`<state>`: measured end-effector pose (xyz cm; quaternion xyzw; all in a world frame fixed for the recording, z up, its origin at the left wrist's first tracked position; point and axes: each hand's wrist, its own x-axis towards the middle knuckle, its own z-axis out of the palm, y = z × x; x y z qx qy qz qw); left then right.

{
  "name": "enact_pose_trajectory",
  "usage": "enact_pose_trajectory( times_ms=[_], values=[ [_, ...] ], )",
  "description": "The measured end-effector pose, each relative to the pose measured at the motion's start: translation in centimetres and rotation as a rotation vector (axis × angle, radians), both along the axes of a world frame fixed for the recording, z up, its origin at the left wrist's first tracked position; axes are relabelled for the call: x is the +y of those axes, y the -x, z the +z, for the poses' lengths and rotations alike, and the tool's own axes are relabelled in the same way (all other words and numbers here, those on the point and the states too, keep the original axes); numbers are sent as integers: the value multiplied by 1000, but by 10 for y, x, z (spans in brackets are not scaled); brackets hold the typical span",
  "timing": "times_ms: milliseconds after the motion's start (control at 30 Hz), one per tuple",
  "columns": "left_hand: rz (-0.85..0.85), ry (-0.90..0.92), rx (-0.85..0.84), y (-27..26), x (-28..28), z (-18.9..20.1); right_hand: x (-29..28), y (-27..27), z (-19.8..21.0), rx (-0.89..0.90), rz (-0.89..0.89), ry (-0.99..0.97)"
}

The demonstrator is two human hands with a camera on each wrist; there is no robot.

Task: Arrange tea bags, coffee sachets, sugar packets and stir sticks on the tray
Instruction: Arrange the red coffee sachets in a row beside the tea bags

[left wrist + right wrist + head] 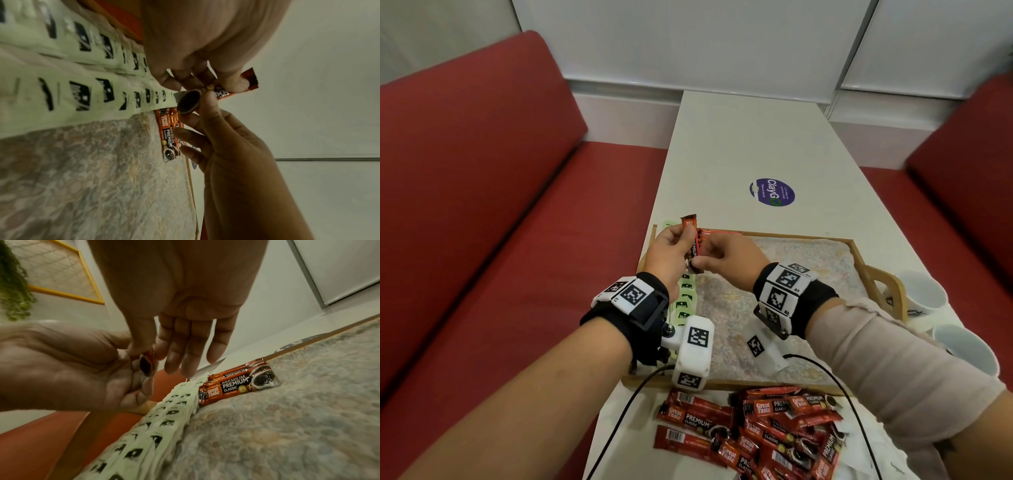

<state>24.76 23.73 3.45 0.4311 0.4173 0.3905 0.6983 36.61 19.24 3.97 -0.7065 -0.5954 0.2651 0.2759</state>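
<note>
Nearest, a loose pile of Great Taste coffee sachets [753,431] waits on the table [739,144], unsorted; on the wooden tray [873,270], pale green tea bags [683,301] line the left edge and two coffee sachets [238,384] lie at the far corner; above them the left hand [666,250] and right hand [726,255] both pinch one sachet [692,240]; sugar packets and stir sticks are not visible, so much seems left.

A wooden tray [861,263] sits on a long white table [739,144] between two red benches [482,192]. Pale green tea bags [683,301] line its left side; red coffee sachets [238,384] lie at its far left corner. More sachets [763,431] are piled before it, white mugs [924,291] right.
</note>
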Motion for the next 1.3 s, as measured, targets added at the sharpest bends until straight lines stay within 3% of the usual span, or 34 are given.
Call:
enact_pose_trajectory(
  times_ms=[167, 600, 767, 900, 1067, 1300],
  values=[
    [13, 19, -26, -3, 1, 0, -1, -8, 7, 223, -72, -22],
    [-101, 69, -142, -14, 4, 0, 9, -19, -4, 257, -30, 36],
    [5, 7, 35, -12, 16, -5, 18, -33, -3, 49, -139, 7],
    [91, -40, 118, -8, 22, -12, 18, -45, -6, -117, -189, 104],
    [126, -56, 163, -6, 24, -17, 16, -49, -15, -223, -198, 250],
    [127, -50, 170, -6, 25, -18, 19, -42, -29, -226, -234, 272]
  ],
)
